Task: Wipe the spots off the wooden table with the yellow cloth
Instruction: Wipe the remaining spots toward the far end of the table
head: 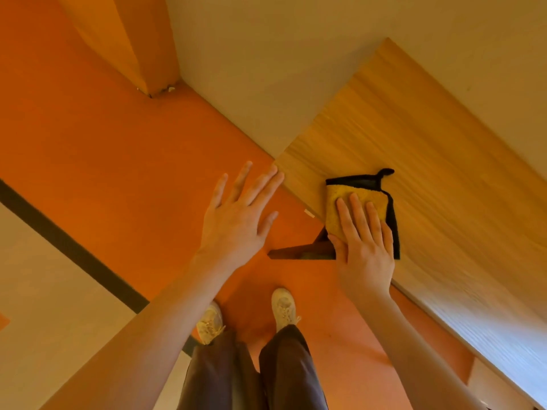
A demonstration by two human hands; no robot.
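The table [414, 149] runs as a slanted band from the middle of the frame toward the lower right, where its near edge is cut off by the frame border and a pale glare washes out the wood grain. No spots can be made out on the wood that shows. A dark bracket or leg [305, 251] shows just under the table's near corner, mostly hidden by the board and by the right hand.

The yellow cloth [359, 202], edged in black with a small black loop at its top corner, lies folded on the table close to the near corner, right of the frame's centre. Its lower part is covered by the right hand [365, 247], which lies flat on it with fingers straight and close together, the thumb over the table's edge.

The left hand [236, 220] hovers off the table, left of its corner, fingers straight and slightly spread, holding nothing; whether its fingertips touch the corner cannot be told.

Orange floor [118, 137] fills the left and centre, with two pale shoes [282, 304] at the bottom. A small pale scrap [309, 213] lies on the floor beside the table edge.

The tabletop lies bare up and right of the cloth.
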